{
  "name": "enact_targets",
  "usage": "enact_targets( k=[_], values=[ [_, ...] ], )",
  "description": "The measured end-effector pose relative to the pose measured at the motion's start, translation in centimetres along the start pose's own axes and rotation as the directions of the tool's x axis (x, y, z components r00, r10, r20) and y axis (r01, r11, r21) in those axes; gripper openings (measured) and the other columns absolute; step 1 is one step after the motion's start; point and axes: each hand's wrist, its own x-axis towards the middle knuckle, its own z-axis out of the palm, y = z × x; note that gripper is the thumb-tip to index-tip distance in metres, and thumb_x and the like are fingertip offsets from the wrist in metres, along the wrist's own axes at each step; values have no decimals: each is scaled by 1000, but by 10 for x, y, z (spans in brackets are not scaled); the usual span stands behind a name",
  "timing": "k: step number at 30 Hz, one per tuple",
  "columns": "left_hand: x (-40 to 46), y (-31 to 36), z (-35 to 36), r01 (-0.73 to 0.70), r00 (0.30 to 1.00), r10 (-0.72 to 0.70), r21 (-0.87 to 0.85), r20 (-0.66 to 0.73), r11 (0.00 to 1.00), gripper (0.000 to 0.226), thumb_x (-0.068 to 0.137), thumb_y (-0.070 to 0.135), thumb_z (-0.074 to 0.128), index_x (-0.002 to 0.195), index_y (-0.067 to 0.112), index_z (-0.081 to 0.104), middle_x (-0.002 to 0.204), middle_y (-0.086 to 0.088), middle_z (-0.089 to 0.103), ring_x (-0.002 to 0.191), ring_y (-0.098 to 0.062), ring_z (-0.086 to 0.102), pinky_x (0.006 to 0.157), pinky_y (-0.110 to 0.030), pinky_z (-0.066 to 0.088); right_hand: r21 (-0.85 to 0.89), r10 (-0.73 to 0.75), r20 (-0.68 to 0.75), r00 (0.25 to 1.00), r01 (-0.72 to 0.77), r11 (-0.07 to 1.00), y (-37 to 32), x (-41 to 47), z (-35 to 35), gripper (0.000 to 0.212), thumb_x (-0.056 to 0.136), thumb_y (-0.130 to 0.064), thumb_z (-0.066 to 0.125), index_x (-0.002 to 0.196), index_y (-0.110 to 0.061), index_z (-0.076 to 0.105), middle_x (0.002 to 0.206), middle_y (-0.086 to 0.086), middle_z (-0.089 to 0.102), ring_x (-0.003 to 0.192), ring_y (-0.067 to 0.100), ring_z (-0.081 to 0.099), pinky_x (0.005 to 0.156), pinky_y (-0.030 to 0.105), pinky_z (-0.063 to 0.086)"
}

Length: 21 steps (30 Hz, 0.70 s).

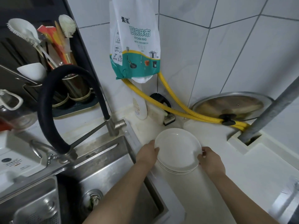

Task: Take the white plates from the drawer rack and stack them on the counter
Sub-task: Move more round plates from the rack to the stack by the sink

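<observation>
Gripping opposite rims, left hand (pixel 148 152) and right hand (pixel 210 160) hold stacked white plates (pixel 178 149) near the worktop (pixel 234 175) edge by the sink (pixel 103 159).

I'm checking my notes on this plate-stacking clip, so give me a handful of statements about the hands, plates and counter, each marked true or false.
1. Both hands hold the stack of white plates. True: the left hand grips its left rim, the right hand its right rim.
2. The plates are over the sink. False: they are over the white counter, right of the steel sink.
3. Only one plate is held. False: several rims show at the stack's lower edge.
4. A yellow hose runs along the wall behind the plates. True.
5. A metal lid leans against the tiled wall. True.
</observation>
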Motion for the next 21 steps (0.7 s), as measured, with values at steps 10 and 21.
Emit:
enact_targets(
  k=[10, 21],
  values=[
    [-53, -17, -7, -43, 999, 42, 292, 11, 956, 32, 97, 30, 40, 122, 17, 56, 125, -11, 62, 115, -31, 58, 94, -37, 49, -140, -133, -9, 991, 131, 981, 9, -43, 6, 39, 96, -45, 35, 110, -13, 53, 90, 3, 65, 80, 25, 60, 68, 33, 44],
    [-134, -86, 2, 131, 991, -137, 279, 2, 951, 39, 96, 34, 40, 131, 20, 52, 134, -10, 57, 123, -29, 54, 99, -33, 46, -96, -182, 64, 981, 188, 977, 7, -117, 56, 42, 90, -49, 42, 123, -23, 46, 106, 7, 68, 98, 29, 64, 83, 39, 48]
  ],
)
